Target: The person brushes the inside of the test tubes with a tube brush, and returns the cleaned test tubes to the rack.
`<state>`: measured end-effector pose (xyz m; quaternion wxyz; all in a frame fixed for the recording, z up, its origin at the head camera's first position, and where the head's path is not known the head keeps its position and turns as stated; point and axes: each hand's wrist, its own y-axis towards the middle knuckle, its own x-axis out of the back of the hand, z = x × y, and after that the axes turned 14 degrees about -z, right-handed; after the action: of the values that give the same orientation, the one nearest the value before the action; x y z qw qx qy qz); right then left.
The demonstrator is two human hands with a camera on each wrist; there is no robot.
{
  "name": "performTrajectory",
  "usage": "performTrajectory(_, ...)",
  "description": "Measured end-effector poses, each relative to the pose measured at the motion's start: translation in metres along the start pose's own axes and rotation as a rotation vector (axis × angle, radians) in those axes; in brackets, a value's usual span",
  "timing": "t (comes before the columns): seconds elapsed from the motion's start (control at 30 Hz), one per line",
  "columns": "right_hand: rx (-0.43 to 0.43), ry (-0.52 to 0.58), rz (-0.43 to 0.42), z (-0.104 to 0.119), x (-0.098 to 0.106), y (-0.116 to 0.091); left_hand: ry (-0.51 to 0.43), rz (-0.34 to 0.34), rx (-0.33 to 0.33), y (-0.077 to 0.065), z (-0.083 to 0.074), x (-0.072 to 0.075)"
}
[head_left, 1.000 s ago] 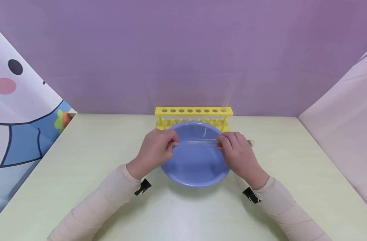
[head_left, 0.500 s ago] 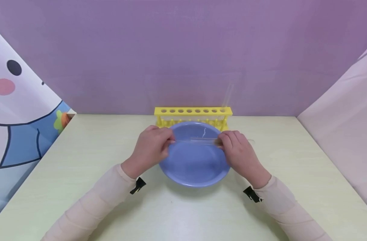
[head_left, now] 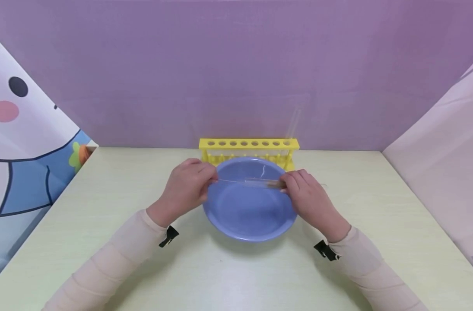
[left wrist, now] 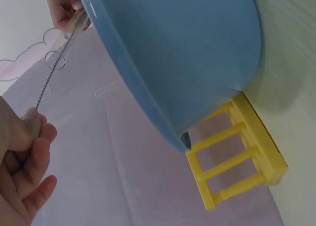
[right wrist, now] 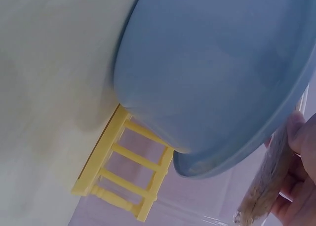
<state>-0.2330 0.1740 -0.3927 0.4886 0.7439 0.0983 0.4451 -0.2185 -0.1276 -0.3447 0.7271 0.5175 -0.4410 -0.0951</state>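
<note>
My left hand (head_left: 187, 183) pinches the twisted wire handle of a test tube brush (left wrist: 52, 73), left of the basin's middle. The right hand (head_left: 308, 196) grips a clear glass test tube (head_left: 255, 182), which lies level over the blue basin (head_left: 248, 216) with its mouth towards the left hand. Inside the tube, the brush's tan bristles (right wrist: 266, 184) show past the right fingers in the right wrist view. A length of bare wire spans the gap between the left fingers and the tube's mouth. The right hand hides the tube's middle.
Behind the basin stands a yellow test tube rack (head_left: 244, 144) with a row of holes. Another clear test tube (head_left: 293, 123) stands tilted in its rightmost hole. A purple cloth (head_left: 236, 65) hangs behind the pale table (head_left: 236, 276).
My left hand has moved left, drawing the brush handle with it, and more wire shows outside the tube. The right hand has stayed nearly in place around the test tube.
</note>
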Motion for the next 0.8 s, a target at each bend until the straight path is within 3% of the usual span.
performTrajectory(0.33,-0.120,0.117,0.142,-0.005,0.005,0.004,-0.007,-0.018,-0.062,-0.002,0.008,0.003)
performTrajectory(0.8,-0.123,0.177,0.156,-0.010,0.009,0.004,0.016,-0.091,-0.135,-0.005,0.021,0.003)
